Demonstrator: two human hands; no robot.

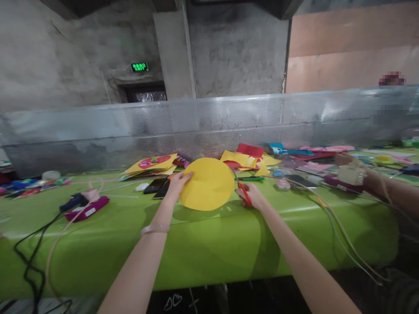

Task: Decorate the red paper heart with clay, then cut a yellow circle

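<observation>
A round sheet of yellow paper (pixel 207 185) is held up over the green table by my left hand (pixel 176 186), which pinches its left edge. My right hand (pixel 252 196) grips a pair of scissors with red handles (pixel 245 195). The scissor blades point up and left, close beside the paper's right edge; whether they touch it I cannot tell. Behind my right hand lies a green pen (pixel 251 179). Dark phones (pixel 156 185) rest to the left of my left hand.
The green-covered table (pixel 209 248) bears yellow and red paper scraps (pixel 250 158), a stack of decorated yellow paper (pixel 150 165) and a purple device (pixel 88 209) with cables. At right, a co-worker's arm (pixel 376 176) reaches in. A perforated metal screen (pixel 229 117) stands behind.
</observation>
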